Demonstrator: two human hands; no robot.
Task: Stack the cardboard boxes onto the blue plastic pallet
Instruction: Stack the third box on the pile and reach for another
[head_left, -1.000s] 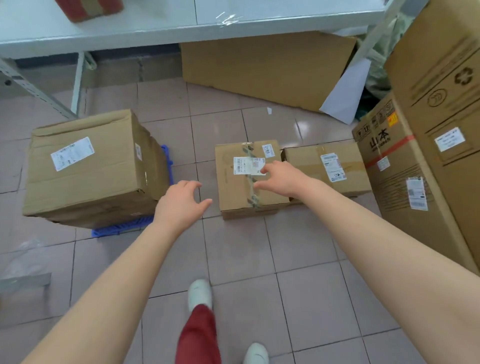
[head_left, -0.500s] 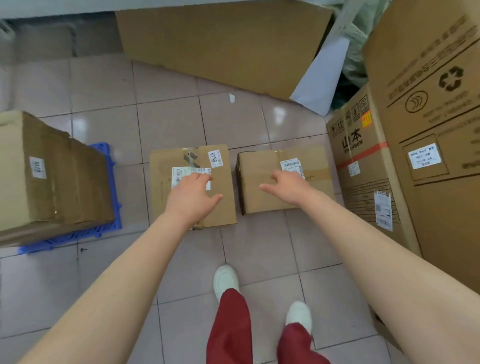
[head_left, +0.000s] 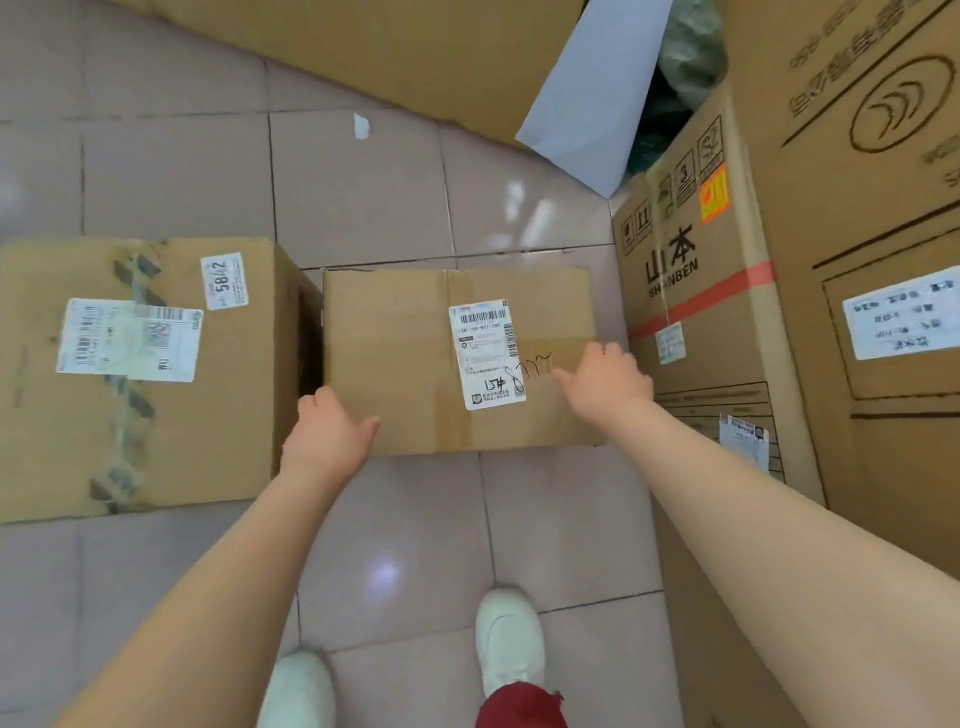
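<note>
A small cardboard box (head_left: 405, 358) with a white shipping label lies on the tiled floor in front of me. My left hand (head_left: 324, 436) is on its near left corner, thumb on top and fingers down in the gap beside it. My right hand (head_left: 605, 382) is at its right edge, thumb on top and fingers curled over the side. A larger taped cardboard box (head_left: 145, 431) with labels sits just to the left, almost touching the small one. The blue pallet is out of view.
Tall cardboard boxes (head_left: 727, 332) stand close on the right, next to my right arm. A flattened cardboard sheet (head_left: 363, 47) and a white sheet (head_left: 592, 88) lean at the back. My white shoes (head_left: 511, 639) are on the tiles below.
I have stepped right and closer. My left hand moved off the taped box to the small box's left corner, and my right hand slid to its right edge. The pallet left the view.
</note>
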